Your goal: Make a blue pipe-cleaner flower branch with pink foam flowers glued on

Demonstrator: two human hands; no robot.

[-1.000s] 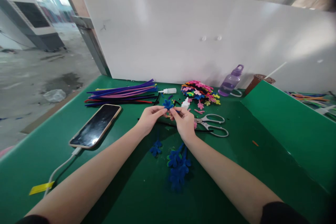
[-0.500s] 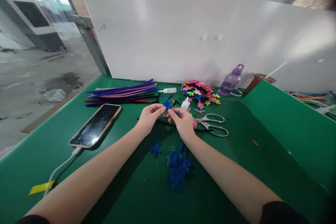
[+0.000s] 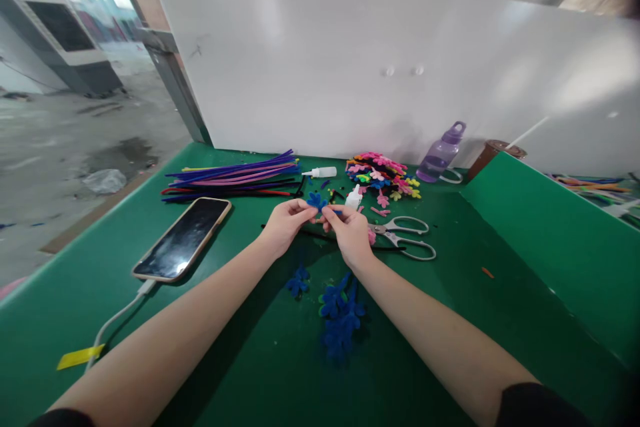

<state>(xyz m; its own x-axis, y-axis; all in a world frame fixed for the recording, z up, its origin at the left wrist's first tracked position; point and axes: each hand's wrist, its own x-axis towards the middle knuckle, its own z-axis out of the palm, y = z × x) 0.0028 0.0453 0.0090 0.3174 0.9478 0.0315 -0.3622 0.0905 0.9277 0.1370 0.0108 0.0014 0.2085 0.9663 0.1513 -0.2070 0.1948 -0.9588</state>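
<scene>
Both hands meet over the middle of the green table, pinching a small blue pipe-cleaner flower (image 3: 317,200) between them. My left hand (image 3: 285,225) grips its left side with thumb and fingertips. My right hand (image 3: 351,235) is closed on its right side, where a short blue end sticks out. Below the hands lie a loose blue flower (image 3: 299,281) and a cluster of blue flowers (image 3: 341,320) with some green edges. A black pipe cleaner (image 3: 390,249) runs under the right hand, beside grey-handled scissors (image 3: 407,235). A white glue bottle (image 3: 354,197) stands just beyond the right hand.
Pipe cleaners (image 3: 235,177) lie bundled at the back left, near another white bottle (image 3: 323,172). Colourful flowers (image 3: 383,173) are heaped at the back. A phone (image 3: 183,240) with a cable lies left. A purple bottle (image 3: 441,155) and green partition (image 3: 540,247) stand right.
The blue flower has shifted slightly left and turned a little between the fingers, with more of its blue end showing at the right. Everything else stays in place.
</scene>
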